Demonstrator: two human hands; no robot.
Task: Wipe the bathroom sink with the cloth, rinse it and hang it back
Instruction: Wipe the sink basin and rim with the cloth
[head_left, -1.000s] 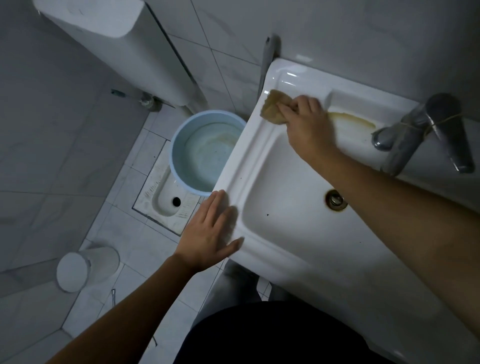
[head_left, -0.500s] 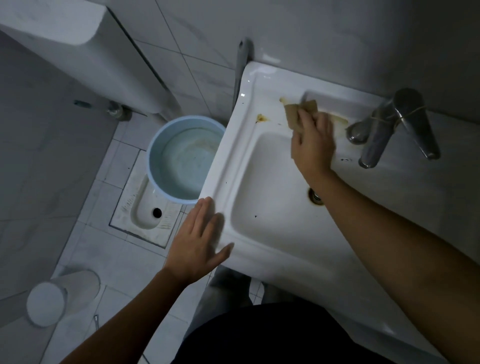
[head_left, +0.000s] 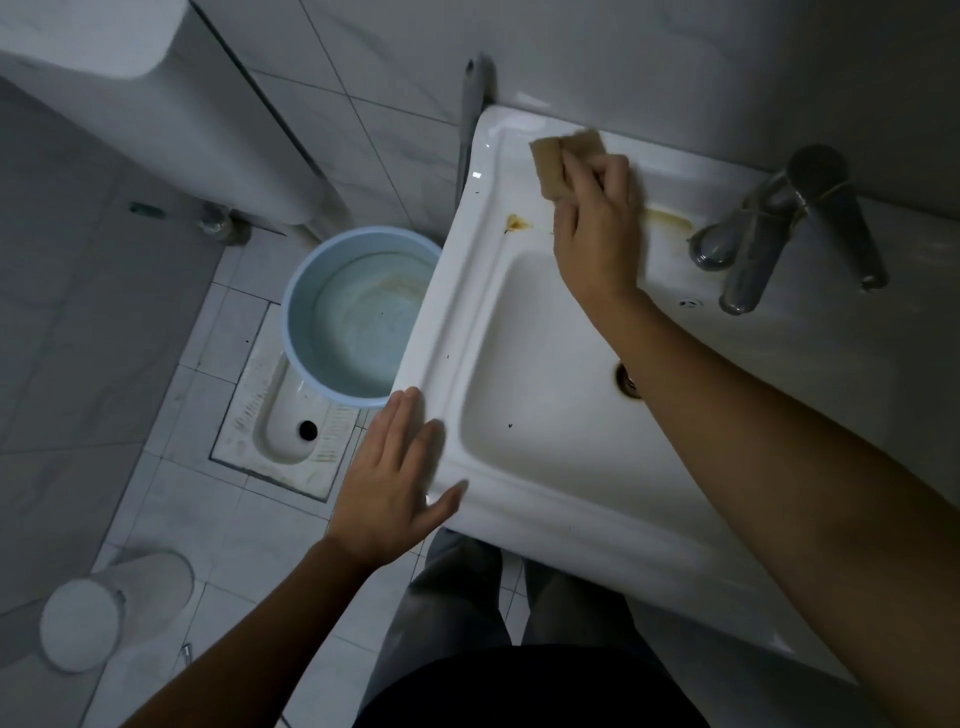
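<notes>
A pale tiled floor (head_left: 171, 509) fills the view from 6 to 10 o'clock, and a tiled wall (head_left: 649, 62) runs across the top from 11 to 2 o'clock.

The white sink (head_left: 545, 514) is set against that wall. It takes up the middle of the view and stretches out toward 4 o'clock. A large white tank (head_left: 156, 104) stands at 10 to 11 o'clock.

On the floor at 9 o'clock of the sink, just beside its left rim, a light blue bucket (head_left: 287, 317) stands over the far end of a squat toilet pan (head_left: 280, 431). A white cylindrical bin (head_left: 104, 608) stands at 8 o'clock, well apart from both.

A metal tap (head_left: 763, 239) rises from the sink's back ledge at 2 o'clock, with thin cord tied round its body.

The left hand (head_left: 395, 483) lies flat at about 7 o'clock of the bowl. Its fingers are straight and together, resting against the sink's near-left corner, and the thumb is spread along the front rim. It holds nothing.

The right hand (head_left: 597, 228) reaches in from 4 o'clock with its fingers curled. It presses the tan cloth (head_left: 550, 161) onto the back ledge at 12 o'clock of the bowl, near the sink's far-left corner.

The drain (head_left: 626, 382) shows at 3 o'clock of the bowl, partly hidden by the right forearm.

A brownish streak (head_left: 670, 218) lies on the ledge between the right hand and the tap. A small brown spot (head_left: 517, 223) lies on the ledge at 8 o'clock of the cloth.
</notes>
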